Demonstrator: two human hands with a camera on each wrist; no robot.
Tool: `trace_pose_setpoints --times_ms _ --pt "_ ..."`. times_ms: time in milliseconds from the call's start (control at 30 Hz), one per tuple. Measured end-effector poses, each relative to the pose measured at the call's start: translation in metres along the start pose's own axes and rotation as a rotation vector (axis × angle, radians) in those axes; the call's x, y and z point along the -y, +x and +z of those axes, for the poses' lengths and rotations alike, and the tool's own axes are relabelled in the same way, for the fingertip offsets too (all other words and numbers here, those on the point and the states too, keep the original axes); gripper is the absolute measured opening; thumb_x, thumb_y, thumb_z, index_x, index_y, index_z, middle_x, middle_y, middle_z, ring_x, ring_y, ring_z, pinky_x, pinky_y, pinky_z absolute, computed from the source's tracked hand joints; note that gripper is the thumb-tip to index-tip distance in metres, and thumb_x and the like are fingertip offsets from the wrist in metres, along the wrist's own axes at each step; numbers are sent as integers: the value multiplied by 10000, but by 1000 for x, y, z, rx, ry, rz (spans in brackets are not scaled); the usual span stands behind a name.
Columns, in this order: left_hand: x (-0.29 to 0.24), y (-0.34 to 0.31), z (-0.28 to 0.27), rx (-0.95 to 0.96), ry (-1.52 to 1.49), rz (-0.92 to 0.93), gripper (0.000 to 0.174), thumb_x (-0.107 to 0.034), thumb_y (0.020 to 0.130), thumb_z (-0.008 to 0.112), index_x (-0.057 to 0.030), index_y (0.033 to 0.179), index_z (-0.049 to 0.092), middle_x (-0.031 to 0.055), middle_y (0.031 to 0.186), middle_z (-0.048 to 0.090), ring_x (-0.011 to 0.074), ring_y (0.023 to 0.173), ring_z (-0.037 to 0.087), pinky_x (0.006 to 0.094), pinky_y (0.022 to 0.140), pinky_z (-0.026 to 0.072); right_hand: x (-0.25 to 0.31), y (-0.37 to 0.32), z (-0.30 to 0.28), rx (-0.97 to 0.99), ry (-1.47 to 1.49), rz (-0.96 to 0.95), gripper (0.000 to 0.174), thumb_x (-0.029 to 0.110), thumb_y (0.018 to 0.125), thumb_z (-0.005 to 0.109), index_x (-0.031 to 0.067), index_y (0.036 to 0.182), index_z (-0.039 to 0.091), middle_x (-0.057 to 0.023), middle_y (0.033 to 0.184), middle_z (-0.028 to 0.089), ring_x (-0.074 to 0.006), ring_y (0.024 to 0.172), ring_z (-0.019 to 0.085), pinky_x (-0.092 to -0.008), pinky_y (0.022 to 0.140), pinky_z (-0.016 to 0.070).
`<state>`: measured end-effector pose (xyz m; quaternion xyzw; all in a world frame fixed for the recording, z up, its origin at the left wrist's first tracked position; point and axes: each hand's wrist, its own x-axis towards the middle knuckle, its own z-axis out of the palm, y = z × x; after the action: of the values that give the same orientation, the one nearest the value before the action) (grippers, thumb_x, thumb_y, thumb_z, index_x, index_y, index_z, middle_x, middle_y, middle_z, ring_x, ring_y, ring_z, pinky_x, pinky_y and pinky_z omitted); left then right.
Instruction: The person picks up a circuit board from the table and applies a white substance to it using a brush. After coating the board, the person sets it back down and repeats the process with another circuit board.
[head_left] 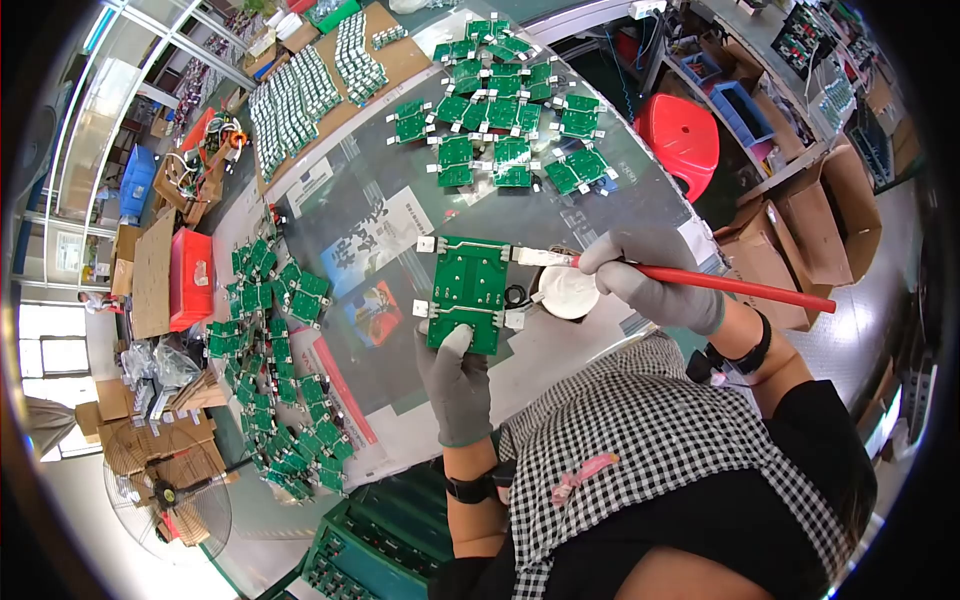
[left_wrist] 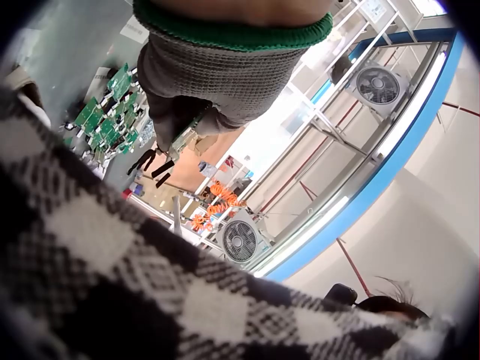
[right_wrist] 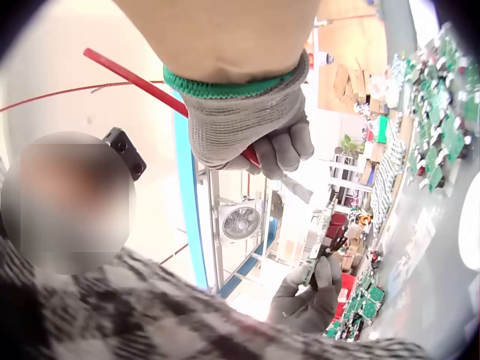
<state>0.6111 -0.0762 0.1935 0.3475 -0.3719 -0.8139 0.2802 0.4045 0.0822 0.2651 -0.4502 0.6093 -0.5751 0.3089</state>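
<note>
In the head view a green circuit board (head_left: 468, 290) with metal tabs is held up over the table by my gloved left hand (head_left: 457, 385), thumb on its lower face. My gloved right hand (head_left: 655, 280) grips a red-handled brush (head_left: 745, 284); its white-coated bristles (head_left: 540, 257) are at the board's upper right tab. Just below the bristles stands a round pot of white paste (head_left: 568, 292). The left wrist view has my left hand (left_wrist: 217, 75) at the top, the board mostly hidden. In the right wrist view the brush handle (right_wrist: 135, 81) passes through my right hand (right_wrist: 251, 127).
Many green boards lie on the table at the back (head_left: 505, 95) and in a pile on its left (head_left: 285, 380). Rows of small parts (head_left: 290, 105) cover a cardboard sheet at the back left. A red stool (head_left: 682, 140) and cardboard boxes (head_left: 825, 215) are on the right.
</note>
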Motion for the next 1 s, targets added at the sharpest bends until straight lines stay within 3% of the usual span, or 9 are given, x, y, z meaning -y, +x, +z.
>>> trace_pose_setpoints --times_ms 67,167,267,367,467,700,900,1000 --pt "-3 -3 10 4 -8 20 384 -70 839 528 -24 1217 476 90 1112 580 173 976 604 287 841 496 -10 3 2 -47 -33 -56 184 156 895 532 -10 894 613 -92 796 640 -165 730 602 -298 676 473" --pt "-7 -6 13 13 10 40 387 -73 840 523 -23 1221 476 89 1116 578 171 977 602 286 836 495 -13 6 0 24 -64 6 184 156 893 533 -8 893 618 -89 770 639 -166 720 603 -300 674 473" --pt "-7 -5 14 -10 22 63 399 -73 839 522 -21 1231 474 89 1127 577 170 976 602 289 830 495 -27 4 -7 64 -176 -74 189 160 894 532 -8 892 620 -87 749 634 -164 705 597 -302 667 471" --pt "-7 -5 12 -33 26 59 419 -71 838 522 -17 1250 468 87 1130 578 170 975 602 289 827 494 -18 0 -10 51 -68 55 201 171 895 529 -8 893 619 -92 758 631 -162 699 588 -306 661 468" --pt "-4 -2 13 -12 27 44 426 -67 841 519 -17 1260 467 83 1122 585 171 977 602 286 827 494 -15 3 -4 -43 -22 -36 211 183 894 527 -6 893 620 -94 765 629 -156 694 577 -308 660 466" --pt "0 15 13 73 7 -2 391 -53 858 508 -19 1245 469 87 1133 581 176 990 603 297 857 498 -38 -5 -20 -22 -51 58 230 202 900 525 -7 903 621 -78 767 610 -130 701 554 -305 654 458" --pt "9 67 44 230 147 -174 301 -33 896 499 -13 1196 483 93 1121 581 179 993 608 309 869 509 -25 -29 -52 -327 9 189 195 137 878 499 -9 903 625 -11 685 555 -91 645 513 -254 590 421" --pt "30 126 77 336 429 -311 259 -60 887 552 -15 1136 498 84 1053 587 164 893 613 287 719 522 -38 -53 -68 -530 73 270 185 82 846 484 -20 897 630 -12 640 545 -63 584 484 -225 543 393"
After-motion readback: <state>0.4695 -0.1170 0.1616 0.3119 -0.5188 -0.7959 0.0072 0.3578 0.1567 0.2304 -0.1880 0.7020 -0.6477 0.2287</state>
